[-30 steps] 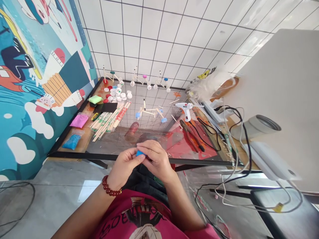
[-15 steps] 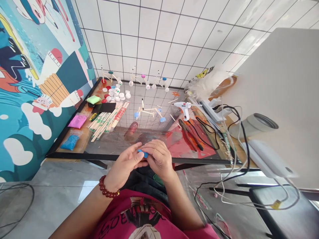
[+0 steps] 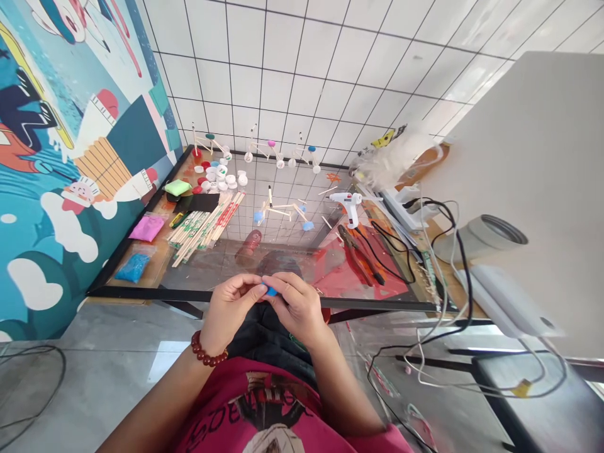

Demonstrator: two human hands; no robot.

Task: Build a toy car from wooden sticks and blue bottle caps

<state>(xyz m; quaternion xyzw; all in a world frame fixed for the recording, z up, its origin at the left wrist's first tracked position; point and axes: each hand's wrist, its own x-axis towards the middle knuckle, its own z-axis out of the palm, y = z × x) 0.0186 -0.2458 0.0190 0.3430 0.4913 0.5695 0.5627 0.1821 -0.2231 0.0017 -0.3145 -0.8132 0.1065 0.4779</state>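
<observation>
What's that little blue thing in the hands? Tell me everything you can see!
The little blue thing is bright, plain blue where it shows. It looks a bit like modelling clay, though I can't be sure. The left hand and right hand pinch it between their fingertips and hide most of it, so its full shape can't be told. It's near the table's front edge.

Magenta T-shirt (image 3: 226,391), black lettering (image 3: 214,420) and figure print (image 3: 274,412) on front; dark trousers (image 3: 259,336) beyond shirt; red-brown beaded bracelet (image 3: 207,359) at shirt's upper left
</observation>
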